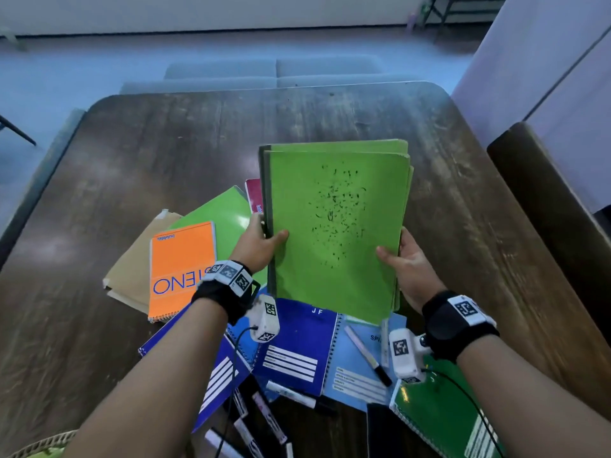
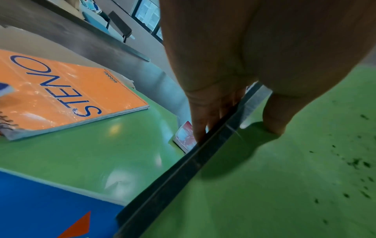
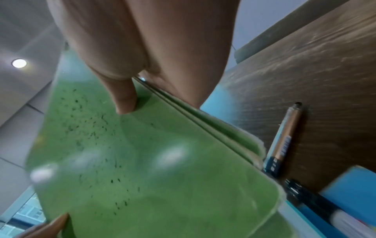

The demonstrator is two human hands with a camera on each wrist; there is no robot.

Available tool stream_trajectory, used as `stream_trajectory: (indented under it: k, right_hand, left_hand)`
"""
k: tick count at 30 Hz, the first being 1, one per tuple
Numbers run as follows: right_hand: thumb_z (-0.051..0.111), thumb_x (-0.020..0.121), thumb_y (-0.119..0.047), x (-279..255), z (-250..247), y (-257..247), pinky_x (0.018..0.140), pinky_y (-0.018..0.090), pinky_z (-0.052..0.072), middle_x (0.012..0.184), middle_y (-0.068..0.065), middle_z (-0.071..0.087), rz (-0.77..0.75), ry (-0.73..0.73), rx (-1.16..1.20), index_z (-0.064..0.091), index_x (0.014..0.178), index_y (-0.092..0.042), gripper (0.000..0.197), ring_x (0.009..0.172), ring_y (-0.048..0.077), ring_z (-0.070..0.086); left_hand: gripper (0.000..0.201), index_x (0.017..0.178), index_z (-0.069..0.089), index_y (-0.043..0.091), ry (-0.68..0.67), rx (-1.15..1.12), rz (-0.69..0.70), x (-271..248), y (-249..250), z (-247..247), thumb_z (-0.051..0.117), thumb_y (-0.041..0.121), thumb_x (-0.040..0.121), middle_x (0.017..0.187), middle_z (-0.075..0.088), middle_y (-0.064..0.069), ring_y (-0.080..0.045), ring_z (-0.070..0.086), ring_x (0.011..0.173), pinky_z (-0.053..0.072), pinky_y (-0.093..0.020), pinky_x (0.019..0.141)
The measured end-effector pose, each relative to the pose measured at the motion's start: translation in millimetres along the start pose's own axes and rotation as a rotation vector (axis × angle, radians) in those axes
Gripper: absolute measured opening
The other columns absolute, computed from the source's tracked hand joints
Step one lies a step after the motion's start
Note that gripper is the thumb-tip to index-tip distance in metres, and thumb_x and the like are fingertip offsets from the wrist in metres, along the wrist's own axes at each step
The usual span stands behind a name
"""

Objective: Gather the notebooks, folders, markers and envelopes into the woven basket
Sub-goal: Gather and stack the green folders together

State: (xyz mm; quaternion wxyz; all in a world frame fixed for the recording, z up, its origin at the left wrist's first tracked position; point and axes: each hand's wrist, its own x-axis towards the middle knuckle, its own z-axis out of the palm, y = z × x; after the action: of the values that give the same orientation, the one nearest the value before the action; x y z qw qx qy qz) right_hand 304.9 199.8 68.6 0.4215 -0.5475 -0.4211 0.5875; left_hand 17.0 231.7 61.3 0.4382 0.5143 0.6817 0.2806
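A stack of green folders (image 1: 334, 226), the top one speckled with black ink, is held tilted up above the pile on the table. My left hand (image 1: 261, 242) grips its dark spine edge (image 2: 183, 169), thumb on the cover and fingers behind. My right hand (image 1: 401, 264) grips the open right edge (image 3: 183, 122), thumb on top. Under them lie an orange STENO notebook (image 1: 180, 269), a brown envelope (image 1: 132, 272), a glossy green folder (image 1: 221, 209), blue notebooks (image 1: 297, 345) and several markers (image 1: 264, 414). The woven basket's rim (image 1: 43, 446) shows at the bottom left.
A dark wooden table (image 1: 165, 143) carries the pile. A green spiral notebook (image 1: 439, 414) lies at the near right, a small red book (image 1: 254, 193) behind the folders. A gold-barrelled marker (image 3: 284, 136) lies on the wood. A wooden bench edge (image 1: 545, 193) runs along the right.
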Motion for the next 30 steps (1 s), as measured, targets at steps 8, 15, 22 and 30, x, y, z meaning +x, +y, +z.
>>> stream_trajectory:
  k: [8,15,22,30]
  right_hand:
    - [0.059,0.063,0.007,54.0,6.3,-3.4,0.082,0.031,0.058,0.097,0.002,0.072,-0.089,0.118,0.014,0.065,0.100,-0.014,0.043,0.087,0.013,0.067]
    - [0.062,0.080,0.021,76.1,-17.9,47.6,0.090,0.039,0.053,0.085,-0.008,0.077,0.032,0.220,-0.036,0.068,0.094,-0.014,0.039,0.087,0.016,0.068]
    - [0.062,0.087,0.015,65.8,-40.0,40.4,0.077,0.014,0.056,0.102,-0.001,0.072,-0.005,0.181,-0.052,0.063,0.119,0.000,0.036,0.084,-0.001,0.071]
    - [0.066,0.091,0.004,51.2,-53.6,41.1,0.079,0.018,0.056,0.105,-0.002,0.072,-0.009,0.263,-0.060,0.064,0.111,-0.015,0.028,0.095,0.017,0.068]
  left_hand:
    - [0.053,0.130,0.036,0.026,0.203,-0.245,0.229,5.8,-20.0,24.8,0.066,0.007,0.092,0.116,0.060,0.022,0.007,0.061,0.103,0.052,-0.033,0.095]
    - [0.052,0.131,0.028,0.044,0.044,-0.263,0.172,8.3,-18.8,48.3,0.055,0.012,0.100,0.117,0.054,0.031,0.006,0.058,0.108,0.044,-0.020,0.097]
    - [0.070,0.150,0.033,0.014,-0.067,0.370,0.039,34.5,-57.4,31.6,0.068,0.029,0.091,0.150,0.038,0.000,-0.014,0.037,0.136,0.028,-0.031,0.116]
    - [0.088,0.152,0.025,0.020,-0.060,0.839,-0.163,41.9,-90.6,63.7,0.072,0.049,0.082,0.164,0.005,-0.017,-0.040,0.009,0.150,0.022,-0.062,0.116]
